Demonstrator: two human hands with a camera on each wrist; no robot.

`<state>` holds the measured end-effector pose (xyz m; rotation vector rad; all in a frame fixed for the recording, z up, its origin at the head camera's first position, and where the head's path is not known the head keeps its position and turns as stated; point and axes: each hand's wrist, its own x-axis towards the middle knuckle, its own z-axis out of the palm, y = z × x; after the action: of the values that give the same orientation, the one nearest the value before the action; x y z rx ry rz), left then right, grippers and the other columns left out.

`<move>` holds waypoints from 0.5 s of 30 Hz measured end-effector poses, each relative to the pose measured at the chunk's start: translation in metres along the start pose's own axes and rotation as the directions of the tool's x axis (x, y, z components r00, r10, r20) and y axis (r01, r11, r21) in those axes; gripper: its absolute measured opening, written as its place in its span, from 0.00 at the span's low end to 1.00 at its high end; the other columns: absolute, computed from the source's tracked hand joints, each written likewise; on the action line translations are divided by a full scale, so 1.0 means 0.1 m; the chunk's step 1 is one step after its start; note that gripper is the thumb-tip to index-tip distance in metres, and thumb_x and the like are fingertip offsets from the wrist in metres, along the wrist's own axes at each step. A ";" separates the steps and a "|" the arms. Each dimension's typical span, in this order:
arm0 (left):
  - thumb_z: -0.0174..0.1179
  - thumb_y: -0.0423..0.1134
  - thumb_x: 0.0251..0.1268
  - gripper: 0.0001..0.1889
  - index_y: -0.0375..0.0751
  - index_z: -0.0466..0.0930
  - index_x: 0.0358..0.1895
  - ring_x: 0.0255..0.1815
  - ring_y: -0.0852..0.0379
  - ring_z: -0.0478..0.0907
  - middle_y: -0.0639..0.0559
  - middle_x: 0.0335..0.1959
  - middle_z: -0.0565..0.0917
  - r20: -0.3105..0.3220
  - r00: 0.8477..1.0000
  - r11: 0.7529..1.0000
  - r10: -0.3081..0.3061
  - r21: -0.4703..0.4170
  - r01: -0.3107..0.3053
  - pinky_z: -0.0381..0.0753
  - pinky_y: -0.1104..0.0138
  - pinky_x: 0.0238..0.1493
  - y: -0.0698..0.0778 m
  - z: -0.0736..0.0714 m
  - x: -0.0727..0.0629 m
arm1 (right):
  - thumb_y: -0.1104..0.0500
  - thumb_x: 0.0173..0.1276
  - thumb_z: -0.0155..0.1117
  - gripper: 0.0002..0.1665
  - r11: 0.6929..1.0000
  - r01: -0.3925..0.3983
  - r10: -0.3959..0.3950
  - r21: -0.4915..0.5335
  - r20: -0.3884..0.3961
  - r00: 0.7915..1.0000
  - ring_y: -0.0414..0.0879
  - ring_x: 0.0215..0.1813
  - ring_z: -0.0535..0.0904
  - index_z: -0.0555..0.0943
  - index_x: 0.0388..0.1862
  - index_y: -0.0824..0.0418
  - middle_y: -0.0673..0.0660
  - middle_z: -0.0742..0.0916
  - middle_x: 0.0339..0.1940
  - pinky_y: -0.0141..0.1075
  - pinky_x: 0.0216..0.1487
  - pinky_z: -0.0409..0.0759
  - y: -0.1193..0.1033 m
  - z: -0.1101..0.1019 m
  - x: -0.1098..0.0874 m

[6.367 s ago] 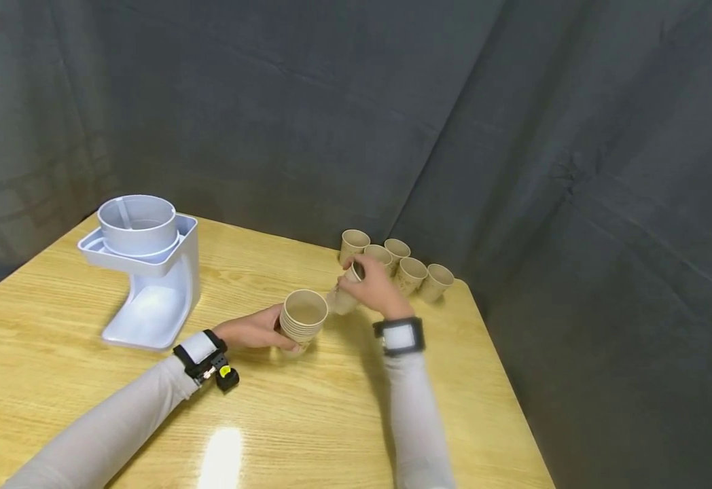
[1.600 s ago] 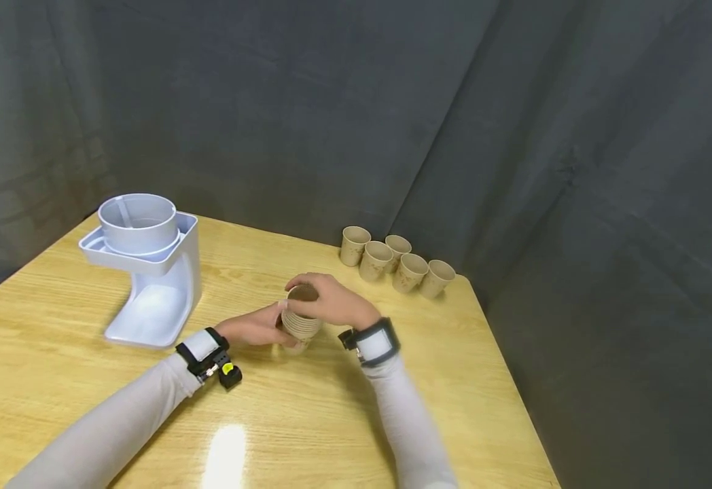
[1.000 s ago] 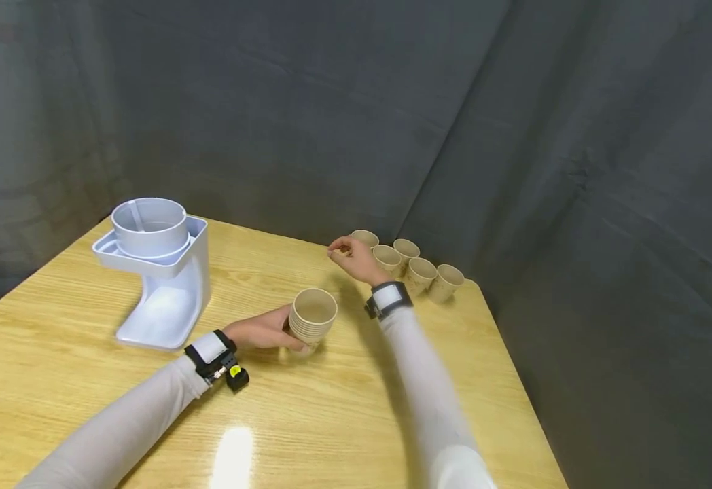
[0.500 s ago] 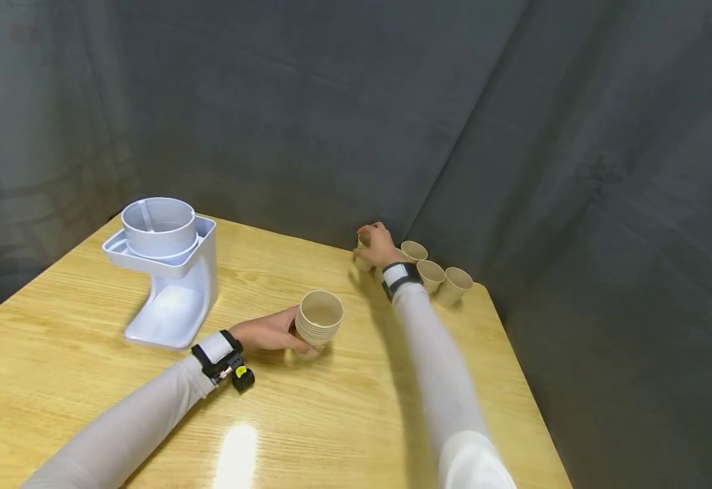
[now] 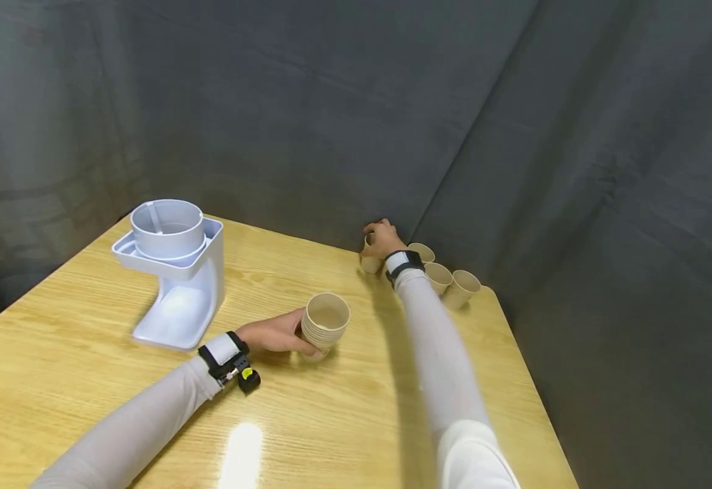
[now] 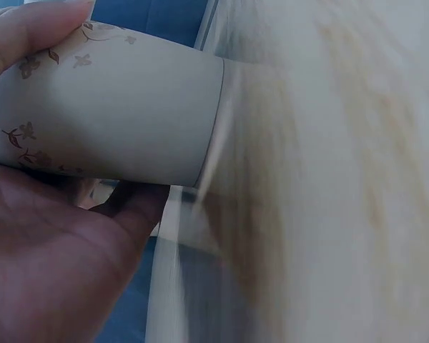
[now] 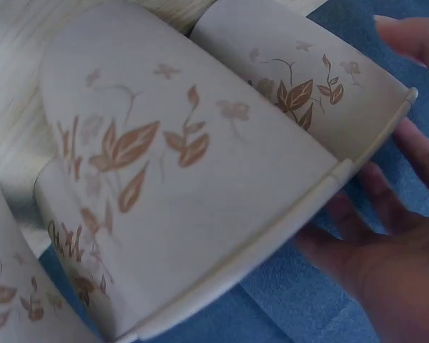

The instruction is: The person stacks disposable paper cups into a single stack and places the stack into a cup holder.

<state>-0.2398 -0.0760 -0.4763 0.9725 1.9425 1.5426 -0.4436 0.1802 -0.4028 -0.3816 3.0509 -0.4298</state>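
Note:
In the head view my left hand [image 5: 279, 334] grips a nested stack of tan paper cups [image 5: 324, 333], upright with its mouths up, over the middle of the table. The left wrist view shows the lowest cup [image 6: 129, 107] and its flower print between thumb and palm. At the table's back edge my right hand [image 5: 384, 240] reaches around the leftmost standing paper cup [image 5: 371, 263]. In the right wrist view this cup [image 7: 307, 78] has my fingers beyond its rim, and the thumb [image 7: 407, 36] stands apart from its wall.
Several more paper cups [image 5: 463, 288] stand upright right of my right hand, one mostly hidden behind the wrist. A light grey plastic stand with a round bowl [image 5: 175, 265] stands at the left. A dark curtain [image 5: 307, 136] hangs behind the wooden table [image 5: 307, 421].
Earlier my right hand brought a single cup to the stack and set it in. Since then it has moved back and right to the leftmost standing cup. My left hand keeps holding the stack.

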 end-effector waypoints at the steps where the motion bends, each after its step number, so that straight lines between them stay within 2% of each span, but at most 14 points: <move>1: 0.69 0.33 0.54 0.43 0.42 0.55 0.72 0.68 0.45 0.66 0.42 0.65 0.70 0.001 1.000 1.000 0.000 0.004 0.000 0.57 0.48 0.73 0.00 0.00 0.00 | 0.57 0.51 0.75 0.37 1.000 -0.006 0.006 -0.008 0.008 1.000 0.64 0.66 0.64 0.75 0.62 0.57 0.66 0.68 0.66 0.50 0.66 0.70 0.02 0.01 0.01; 9: 0.70 0.33 0.53 0.43 0.43 0.55 0.72 0.68 0.46 0.66 0.43 0.65 0.71 -0.004 1.000 1.000 -0.016 0.001 0.016 0.57 0.49 0.73 0.01 0.01 -0.01 | 0.63 0.47 0.76 0.35 1.000 0.017 -0.017 0.001 0.018 1.000 0.61 0.65 0.66 0.78 0.57 0.57 0.65 0.72 0.62 0.47 0.68 0.68 0.05 0.01 0.00; 15: 0.70 0.33 0.53 0.43 0.42 0.55 0.72 0.68 0.46 0.66 0.43 0.65 0.71 -0.006 0.999 0.999 -0.032 -0.007 0.032 0.57 0.48 0.73 0.02 0.02 -0.02 | 0.66 0.46 0.76 0.34 0.999 0.048 -0.048 0.005 -0.012 0.999 0.63 0.64 0.66 0.77 0.55 0.57 0.64 0.72 0.60 0.49 0.67 0.68 0.03 0.04 -0.06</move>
<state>-0.2367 -0.0761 -0.4749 0.9309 1.9465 1.5347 -0.4386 0.1837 -0.4079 -0.4542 3.0574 -0.4441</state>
